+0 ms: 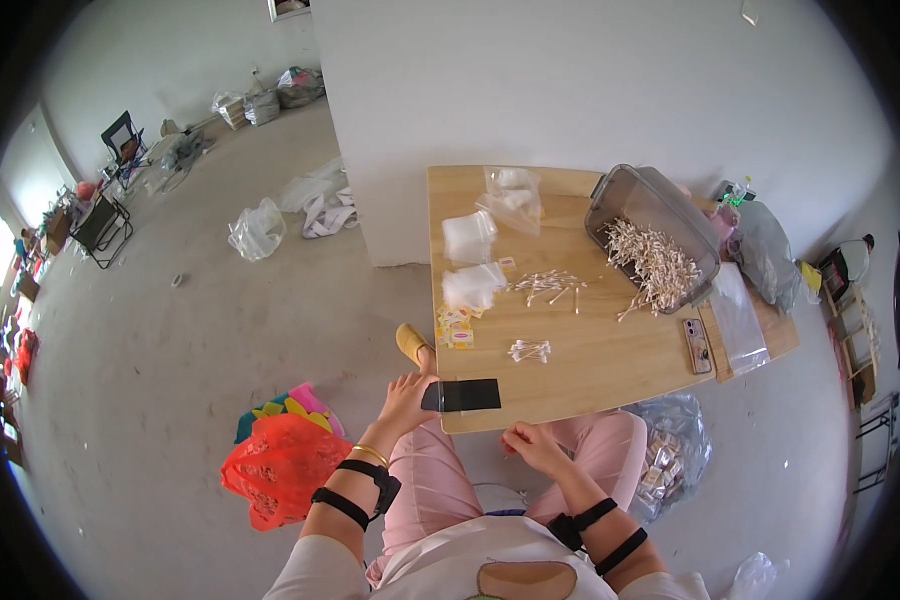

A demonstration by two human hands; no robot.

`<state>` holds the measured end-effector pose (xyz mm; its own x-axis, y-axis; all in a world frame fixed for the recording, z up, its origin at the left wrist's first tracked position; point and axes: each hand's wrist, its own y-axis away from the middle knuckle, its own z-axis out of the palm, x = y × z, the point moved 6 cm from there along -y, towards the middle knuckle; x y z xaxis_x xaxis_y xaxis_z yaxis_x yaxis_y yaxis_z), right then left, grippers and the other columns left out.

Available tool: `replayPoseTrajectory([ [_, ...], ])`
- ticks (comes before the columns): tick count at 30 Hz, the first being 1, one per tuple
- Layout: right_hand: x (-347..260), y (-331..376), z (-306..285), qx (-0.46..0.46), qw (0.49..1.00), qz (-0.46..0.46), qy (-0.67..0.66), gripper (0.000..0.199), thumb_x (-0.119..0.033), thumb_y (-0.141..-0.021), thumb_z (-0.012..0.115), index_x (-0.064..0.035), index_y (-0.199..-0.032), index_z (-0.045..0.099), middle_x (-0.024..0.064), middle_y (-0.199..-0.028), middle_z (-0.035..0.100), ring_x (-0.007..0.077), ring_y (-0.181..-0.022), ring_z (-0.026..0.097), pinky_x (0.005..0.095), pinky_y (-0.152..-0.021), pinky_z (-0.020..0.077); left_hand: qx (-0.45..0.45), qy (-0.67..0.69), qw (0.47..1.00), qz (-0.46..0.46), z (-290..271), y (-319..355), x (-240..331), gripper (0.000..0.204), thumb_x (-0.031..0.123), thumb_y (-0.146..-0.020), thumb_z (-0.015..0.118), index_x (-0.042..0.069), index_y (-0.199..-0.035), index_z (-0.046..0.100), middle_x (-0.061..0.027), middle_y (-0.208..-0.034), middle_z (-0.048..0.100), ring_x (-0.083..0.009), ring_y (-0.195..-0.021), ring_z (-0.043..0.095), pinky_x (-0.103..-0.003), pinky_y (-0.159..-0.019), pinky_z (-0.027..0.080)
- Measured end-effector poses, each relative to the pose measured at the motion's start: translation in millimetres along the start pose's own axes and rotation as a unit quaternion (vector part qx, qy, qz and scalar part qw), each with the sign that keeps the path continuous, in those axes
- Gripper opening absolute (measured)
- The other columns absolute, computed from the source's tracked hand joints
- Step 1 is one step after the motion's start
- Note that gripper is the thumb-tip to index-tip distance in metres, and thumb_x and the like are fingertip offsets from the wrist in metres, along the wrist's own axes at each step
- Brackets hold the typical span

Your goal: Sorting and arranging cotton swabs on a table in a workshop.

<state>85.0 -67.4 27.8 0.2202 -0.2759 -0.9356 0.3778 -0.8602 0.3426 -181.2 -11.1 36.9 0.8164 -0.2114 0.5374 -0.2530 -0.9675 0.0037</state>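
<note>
White shirt front (435, 568) at my 6 o'clock. My left hand (403, 403) at 11, holding end of flat black rectangular slab (470, 395), apparently steadying it on pale wooden table (610, 365) corner. Right hand (536, 448) at 1, curled by table edge; can't tell if holding anything. Small white cotton-swab pile (529, 351) at 12, likely for easy reach. Grey plastic tub (630, 192) at 1, tilted, probably for access.

Place: makeshift workshop, from where I stand.
Underfoot: bare grey concrete floor (200, 340).
Around: plain white walls (570, 90).
Work surface: pale flat wooden table (610, 365) bearing grey translucent plastic bin (660, 195) of loose white-tipped cotton swabs (655, 262).
Stock: stacked small clear plastic pouches (468, 238); bulging clear plastic sacks (300, 88) by far wall.
</note>
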Motion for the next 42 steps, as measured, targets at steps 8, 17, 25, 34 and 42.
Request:
replayPoseTrajectory([
  [8,32,-5,-15,-0.011,1.000,0.003,-0.004,0.021,-0.016,-0.102,0.055,0.0027,-0.098,0.064,0.0062,-0.085,0.066,0.0120,-0.077,0.063,0.0255,-0.074,0.0536,-0.032,-0.116,0.992,0.025,11,-19,43,0.075,0.039,-0.071,0.084,0.014,-0.134,0.054,-0.0085,-0.133,0.052,-0.0315,-0.128,0.045,-0.048,-0.109,0.032],
  [17,25,-3,-66,0.063,0.997,-0.007,-0.050,0.022,-0.018,-0.101,0.057,0.0020,-0.097,0.065,0.0053,-0.085,0.066,0.0099,-0.077,0.060,0.0248,-0.073,0.0501,-0.004,-0.066,0.989,0.136,68,-65,129,0.077,0.043,-0.089,0.067,0.002,-0.146,0.037,-0.0201,-0.155,0.032,-0.0376,-0.146,0.028,-0.048,-0.120,0.025],
  [25,24,-23,-131,0.210,0.977,-0.012,0.039,0.020,-0.022,-0.097,0.062,-0.0021,-0.097,0.065,0.0067,-0.083,0.066,0.0147,-0.075,0.061,0.0275,-0.072,0.0490,0.032,-0.166,0.978,0.122,95,-136,141,0.074,0.038,-0.091,0.063,0.002,-0.149,0.034,-0.0145,-0.156,0.035,-0.0329,-0.147,0.027,-0.045,-0.123,0.021],
  [34,-100,-174,-166,0.248,0.866,-0.189,0.391,0.032,-0.009,-0.081,0.068,-0.0093,-0.112,0.063,0.0111,-0.118,0.063,0.0316,-0.118,0.054,0.0460,-0.099,0.0441,0.085,-0.043,0.985,0.146,91,-137,133,0.060,0.032,-0.084,0.070,0.004,-0.134,0.051,-0.0104,-0.138,0.050,-0.0283,-0.135,0.043,-0.047,-0.120,0.028],
  [42,-99,-265,-170,0.164,0.819,-0.213,0.507,0.035,-0.010,-0.075,0.073,-0.0174,-0.109,0.068,0.0080,-0.127,0.053,0.0321,-0.128,0.045,0.0487,-0.108,0.0364,0.076,-0.027,0.987,0.136,91,-141,140,0.059,0.028,-0.080,0.072,0.007,-0.132,0.052,-0.0097,-0.137,0.051,-0.0297,-0.134,0.044,-0.048,-0.119,0.029],
])
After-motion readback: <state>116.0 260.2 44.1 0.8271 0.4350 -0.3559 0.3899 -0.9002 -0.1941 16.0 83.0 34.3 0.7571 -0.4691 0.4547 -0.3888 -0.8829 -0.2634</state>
